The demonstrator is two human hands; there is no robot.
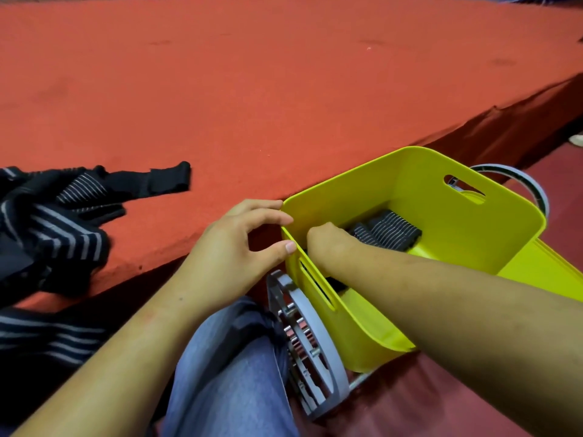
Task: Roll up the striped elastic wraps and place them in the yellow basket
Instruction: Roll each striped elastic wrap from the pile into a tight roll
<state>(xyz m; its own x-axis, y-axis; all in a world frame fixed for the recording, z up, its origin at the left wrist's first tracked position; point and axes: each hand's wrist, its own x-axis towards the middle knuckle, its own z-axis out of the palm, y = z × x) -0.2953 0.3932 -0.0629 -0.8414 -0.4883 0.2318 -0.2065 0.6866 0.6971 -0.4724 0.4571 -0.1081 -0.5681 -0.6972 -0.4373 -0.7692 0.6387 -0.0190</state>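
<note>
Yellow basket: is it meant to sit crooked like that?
The yellow basket does tilt. It sits between grey wheels beside the red table, not flat on it. The left hand touches its near corner and the right hand reaches inside, next to rolled wraps. Nothing looks spilled.

A grey spoked wheel [304,345] stands beside a jeans-clad knee [233,367], below a red felt-covered platform [252,74].

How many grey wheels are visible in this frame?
2. One grey wheel beside the yellow basket's near wall, next to the knee; the other behind its far wall, mostly hidden. More may be hidden.
</note>
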